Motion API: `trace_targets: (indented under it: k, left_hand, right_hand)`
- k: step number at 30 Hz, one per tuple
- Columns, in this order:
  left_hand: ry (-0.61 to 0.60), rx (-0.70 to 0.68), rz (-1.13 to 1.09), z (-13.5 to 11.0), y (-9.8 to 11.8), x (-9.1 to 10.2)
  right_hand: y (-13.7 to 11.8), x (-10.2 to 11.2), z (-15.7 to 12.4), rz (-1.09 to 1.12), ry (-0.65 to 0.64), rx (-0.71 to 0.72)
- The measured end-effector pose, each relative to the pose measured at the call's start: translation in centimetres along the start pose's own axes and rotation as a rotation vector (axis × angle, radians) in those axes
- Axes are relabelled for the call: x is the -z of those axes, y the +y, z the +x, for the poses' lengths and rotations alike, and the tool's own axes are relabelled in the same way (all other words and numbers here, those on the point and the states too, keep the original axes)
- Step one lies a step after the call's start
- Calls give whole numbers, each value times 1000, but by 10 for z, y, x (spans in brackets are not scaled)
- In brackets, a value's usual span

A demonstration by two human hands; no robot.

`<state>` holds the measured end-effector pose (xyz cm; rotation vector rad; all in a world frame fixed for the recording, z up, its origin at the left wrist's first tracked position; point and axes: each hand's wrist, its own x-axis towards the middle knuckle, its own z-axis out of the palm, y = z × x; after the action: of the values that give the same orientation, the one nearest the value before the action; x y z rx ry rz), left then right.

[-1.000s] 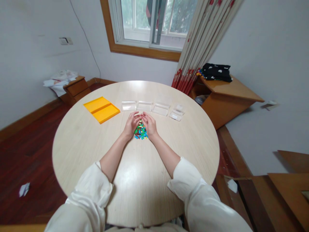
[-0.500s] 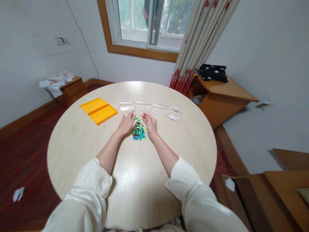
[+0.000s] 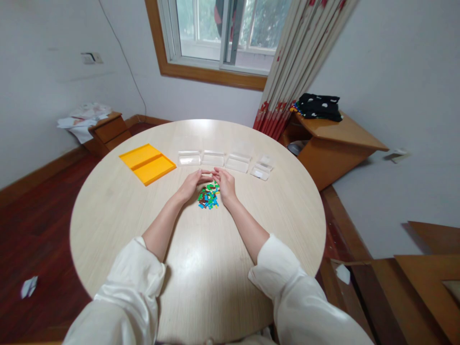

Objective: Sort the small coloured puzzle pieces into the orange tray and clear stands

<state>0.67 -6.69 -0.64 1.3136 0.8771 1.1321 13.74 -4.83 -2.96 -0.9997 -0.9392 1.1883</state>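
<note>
Two hands are cupped around a small pile of coloured pieces (image 3: 208, 197) near the middle of the round tabletop (image 3: 118, 211). The left hand (image 3: 190, 184) is curved along the pile's left edge, the right hand (image 3: 224, 183) along its right edge; fingertips are brought together at the far side, touching or nearly so. Half a second ago the hands were spread apart and flatter, with the pile exposed between them; now the gap is closed again, much as a second ago. Nothing is gripped: both hands are loosely curled, palms inward, against the loose pieces. The pile looks slightly tighter than before, so the pieces are judged to be gathered into a heap rather than picked from. Beyond the fingertips four clear plastic boxes (image 3: 213, 157) are lined up in a row, apparently empty. An orange tray (image 3: 147, 163) with two compartments is set to the left of the row, well apart from the pile.
</note>
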Motion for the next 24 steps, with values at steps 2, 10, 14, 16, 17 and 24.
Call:
trace_targets:
  k: [2,10,14,16,17,24]
  left_hand:
    - [119,-40,6,3,-3,3]
    - [158,53,-228,-2,-2,-4]
    - [173,119,-303,-6,4,-5]
    - [183,127,-332,-7,6,-5]
    - [188,128,-346,-7,7,-5]
    - [177,161,-373,-10,12,-4]
  right_hand:
    - [1,0,0,-60,20,39]
    - [-3,-1,-5,-91,-102,-13]
    - [-6,-4,-8,-29,-120,-42]
    - [-3,-5,-9,-53,-104,-19]
    - [-2,-5,-9,-73,-97,-4]
    - [10,-5,-10,-219,-101,68]
